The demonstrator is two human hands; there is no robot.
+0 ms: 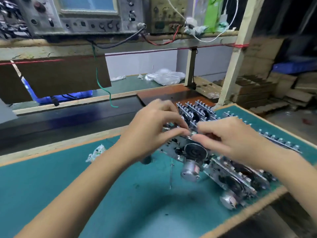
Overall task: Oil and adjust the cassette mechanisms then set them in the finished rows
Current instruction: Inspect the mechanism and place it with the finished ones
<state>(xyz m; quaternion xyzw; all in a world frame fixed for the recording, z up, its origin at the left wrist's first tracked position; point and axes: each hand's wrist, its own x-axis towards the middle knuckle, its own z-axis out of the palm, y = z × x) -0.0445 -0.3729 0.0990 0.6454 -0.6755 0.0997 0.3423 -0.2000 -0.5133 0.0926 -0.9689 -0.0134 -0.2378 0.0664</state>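
Observation:
A metal cassette mechanism [190, 152] with a black flywheel and a silver motor is lifted above the green mat [85, 186]. My left hand [154, 127] grips its upper left edge with curled fingers. My right hand [229, 136] pinches a small part at the top middle of the same mechanism. Just right of it on the mat lie more mechanisms [236, 182], one with a round motor at the near end. A row of standing mechanisms [195, 112] sits behind my hands. The image is blurred around the fingertips.
A thin metal needle tool [171, 176] lies on the mat below the mechanism. A crumpled cloth [96, 152] sits to the left. Another row of parts [281, 140] runs along the mat's right edge. Test instruments [82, 14] stand on the shelf above.

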